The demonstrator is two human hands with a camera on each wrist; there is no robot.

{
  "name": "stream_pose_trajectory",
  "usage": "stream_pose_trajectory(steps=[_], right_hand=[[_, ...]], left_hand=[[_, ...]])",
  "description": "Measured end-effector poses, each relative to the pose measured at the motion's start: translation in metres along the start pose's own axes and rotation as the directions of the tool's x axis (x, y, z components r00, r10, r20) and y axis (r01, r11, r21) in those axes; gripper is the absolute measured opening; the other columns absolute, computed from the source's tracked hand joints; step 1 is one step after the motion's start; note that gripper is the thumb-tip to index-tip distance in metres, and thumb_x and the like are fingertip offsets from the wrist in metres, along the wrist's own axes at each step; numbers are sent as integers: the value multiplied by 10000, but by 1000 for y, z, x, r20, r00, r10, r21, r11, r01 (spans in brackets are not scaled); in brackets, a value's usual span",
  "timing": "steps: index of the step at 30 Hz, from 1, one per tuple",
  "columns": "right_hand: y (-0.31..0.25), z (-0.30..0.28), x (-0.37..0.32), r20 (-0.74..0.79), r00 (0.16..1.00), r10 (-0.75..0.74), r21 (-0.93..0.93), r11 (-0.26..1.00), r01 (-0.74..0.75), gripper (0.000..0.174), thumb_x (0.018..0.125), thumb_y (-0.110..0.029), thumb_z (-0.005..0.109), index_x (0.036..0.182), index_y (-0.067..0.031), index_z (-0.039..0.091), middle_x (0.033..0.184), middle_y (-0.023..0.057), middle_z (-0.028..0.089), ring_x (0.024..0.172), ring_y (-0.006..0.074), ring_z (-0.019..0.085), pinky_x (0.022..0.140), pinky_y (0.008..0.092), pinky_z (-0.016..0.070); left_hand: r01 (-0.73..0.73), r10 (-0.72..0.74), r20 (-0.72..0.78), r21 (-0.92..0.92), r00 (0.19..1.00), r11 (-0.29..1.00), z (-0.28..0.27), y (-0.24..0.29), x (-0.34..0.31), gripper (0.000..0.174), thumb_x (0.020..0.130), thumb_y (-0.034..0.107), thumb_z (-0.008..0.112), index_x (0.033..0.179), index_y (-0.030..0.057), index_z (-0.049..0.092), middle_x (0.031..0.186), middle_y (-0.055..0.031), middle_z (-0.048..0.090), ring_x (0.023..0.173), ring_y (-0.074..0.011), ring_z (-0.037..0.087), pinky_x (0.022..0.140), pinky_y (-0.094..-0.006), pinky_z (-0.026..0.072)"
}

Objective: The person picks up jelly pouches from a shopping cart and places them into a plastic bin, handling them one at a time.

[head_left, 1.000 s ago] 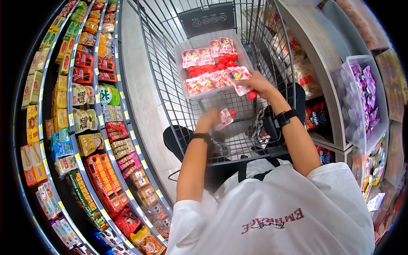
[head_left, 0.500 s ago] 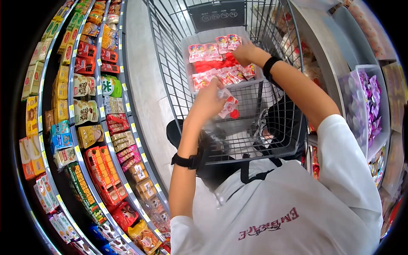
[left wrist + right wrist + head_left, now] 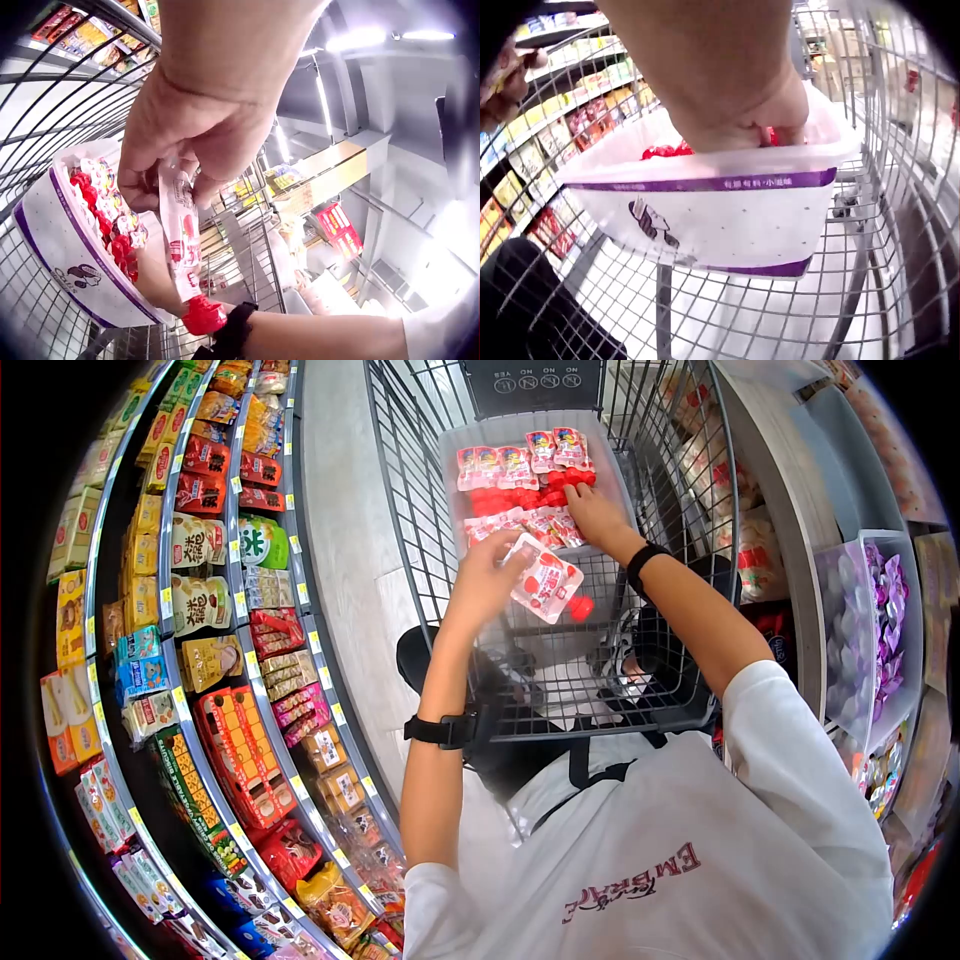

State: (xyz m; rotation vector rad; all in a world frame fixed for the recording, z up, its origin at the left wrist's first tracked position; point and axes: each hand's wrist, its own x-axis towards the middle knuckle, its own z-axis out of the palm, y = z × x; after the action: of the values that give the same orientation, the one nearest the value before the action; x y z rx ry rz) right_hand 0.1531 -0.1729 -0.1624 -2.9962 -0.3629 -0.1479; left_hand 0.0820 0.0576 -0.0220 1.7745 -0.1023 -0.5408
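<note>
Between its thumb and fingers, the left hand (image 3: 483, 582) pinches a pink and white pouch (image 3: 547, 578) by its bottom edge, the red cap pointing down and right. In the left wrist view the pouch (image 3: 180, 225) hangs from the left hand (image 3: 202, 135). The right hand (image 3: 600, 520) reaches into the plastic bin (image 3: 618, 465), its fingers at the red caps near the right side. Similar pouches (image 3: 497, 468) lie there in two rows, caps toward the middle. In the right wrist view the bin's wall (image 3: 705, 217) hides the fingertips of the right hand (image 3: 757, 120).
The bin rests in a wire shopping cart (image 3: 405, 540) with a dark panel (image 3: 530, 385) at its far end. Snack shelves (image 3: 235, 660) run along the left. On the right stand a ledge (image 3: 770, 480) and a clear bin of purple packets (image 3: 885, 630).
The left hand has risen to the bin's near edge with its pouch, now turned flat to view. The right hand has let go of its earlier pouch and moved among the caps.
</note>
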Motion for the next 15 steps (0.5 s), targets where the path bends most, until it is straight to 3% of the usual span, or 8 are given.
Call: stream_pose_trajectory(steps=[4,6,7,8,9,11,13,15], right_hand=[[10,-13,12,176,981,83,76,992,-98,394,800,-151,594,1151,-10,481,1080,186,601,929,335,625,794,387,514],[21,-16,18,133,989,57,557,821,-123,500,813,-237,643,1233,-23,475,1129,193,600,876,318,651,763,372,528],[11,-45,7,135,989,66,558,820,-131,500,813,-237,643,1233,-23,475,1129,193,600,876,318,651,763,372,528],[-11,-102,-8,436,896,79,759,503,-414,538,800,-263,686,1240,-39,473,1093,160,617,888,291,647,766,371,532],[-26,-136,-23,676,736,-39,735,106,-669,578,787,-290,729,1247,-54,470,1057,127,635,900,265,643,769,371,536],[-30,-131,-45,677,736,17,736,-49,-676,573,808,-335,711,1260,-80,468,1080,108,627,925,261,641,771,386,541],[-33,-133,-60,679,731,71,728,-195,-657,568,829,-379,693,1273,-107,466,1104,90,618,950,257,640,774,401,547],[-39,-136,-70,711,703,-14,605,-497,-622,703,760,-444,745,1324,-171,427,1246,123,548,1004,305,623,845,352,537]], left_hand=[[-16,7,-63,-135,998,991,2,-4,1,354,886,185,640,1183,19,544,948,-117,663,807,-117,594,660,-260,473],[27,-34,-49,-130,998,991,1,-8,4,335,893,157,622,1169,22,489,978,-132,641,811,-138,602,680,-273,484],[30,-36,-41,-128,999,991,4,-9,5,335,893,157,622,1169,22,489,978,-132,641,811,-138,602,680,-273,484],[18,-33,-85,-175,996,984,6,-9,8,289,901,121,599,1148,25,484,972,-117,630,844,-141,606,694,-268,483],[5,-34,-126,-223,992,975,10,-10,11,246,910,85,576,1128,28,479,966,-102,619,877,-144,610,708,-263,481],[34,-106,-167,-386,980,922,19,-6,10,260,894,39,564,1117,55,431,1012,-88,582,899,-153,602,707,-285,507],[-42,-16,-214,-265,977,963,24,-15,15,268,880,43,581,1104,70,438,1031,-77,573,956,-165,593,779,-345,530],[-178,238,-247,241,939,954,35,-19,10,393,827,158,695,1112,100,430,1090,-71,551,1006,-228,586,933,-450,466]])
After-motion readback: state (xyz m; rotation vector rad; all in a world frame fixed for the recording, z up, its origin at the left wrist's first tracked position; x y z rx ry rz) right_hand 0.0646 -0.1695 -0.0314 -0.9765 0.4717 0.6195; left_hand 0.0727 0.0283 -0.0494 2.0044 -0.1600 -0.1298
